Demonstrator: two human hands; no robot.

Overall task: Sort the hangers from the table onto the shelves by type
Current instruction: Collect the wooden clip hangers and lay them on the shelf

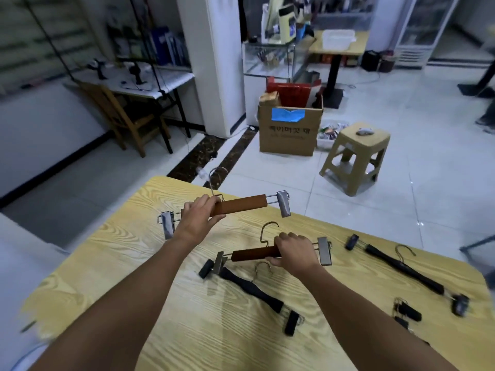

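My left hand [200,216] grips a brown wooden clip hanger [242,204] by its bar and holds it lifted over the yellow wood-grain table [112,253]. Its metal clips hang at both ends. My right hand [293,252] grips the right part of a second, darker brown clip hanger [254,254], which sits low over the table. A black clip hanger [253,289] lies just in front of it. Another black clip hanger [404,269] lies at the right, and a small black clip piece [408,311] sits near the table's right edge.
Beyond the table stand a beige plastic stool [356,156] and an open cardboard box [290,127] on the tiled floor. A wooden chair [126,116] and a desk [150,81] are at the far left, next to a white pillar [214,62].
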